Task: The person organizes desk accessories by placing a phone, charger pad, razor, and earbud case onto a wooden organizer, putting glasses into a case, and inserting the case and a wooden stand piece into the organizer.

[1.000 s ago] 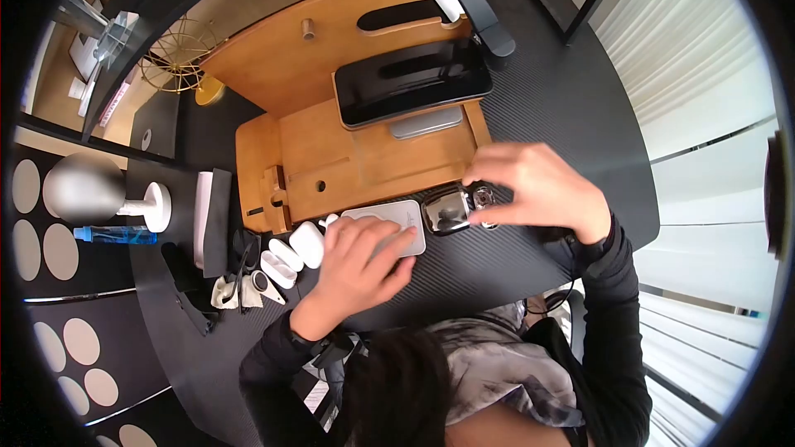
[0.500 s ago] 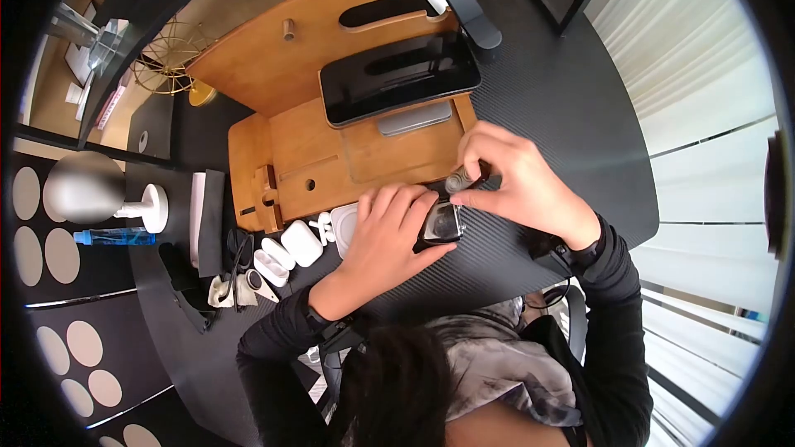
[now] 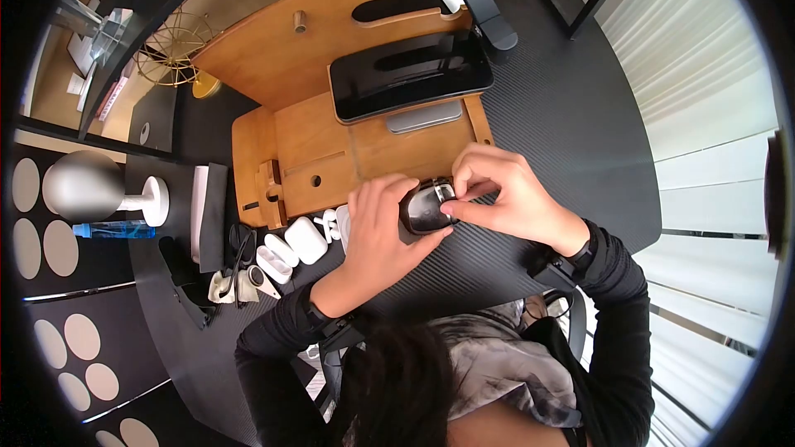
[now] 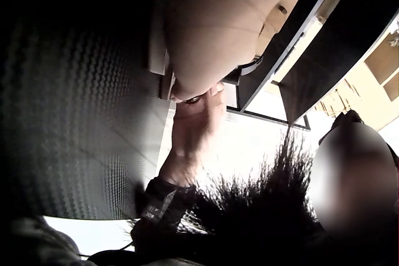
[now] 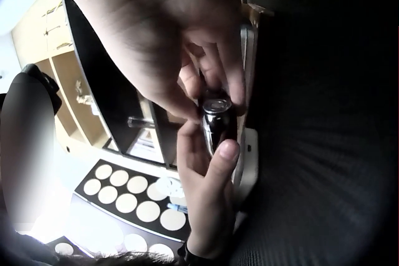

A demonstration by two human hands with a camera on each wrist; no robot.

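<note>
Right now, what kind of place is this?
Probably a home or office desk corner: I see a black desk, a wooden organiser and pale blinds.

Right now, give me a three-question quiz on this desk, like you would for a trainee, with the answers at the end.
1. True or false: the left hand and right hand both touch the dark object.
2. Which is nearest the left hand? A) blue bottle B) white case C) wire globe
3. Fill in: the peg sticks out from the upright ____ board.

Key: 1. True; 2. B; 3. wooden
</note>
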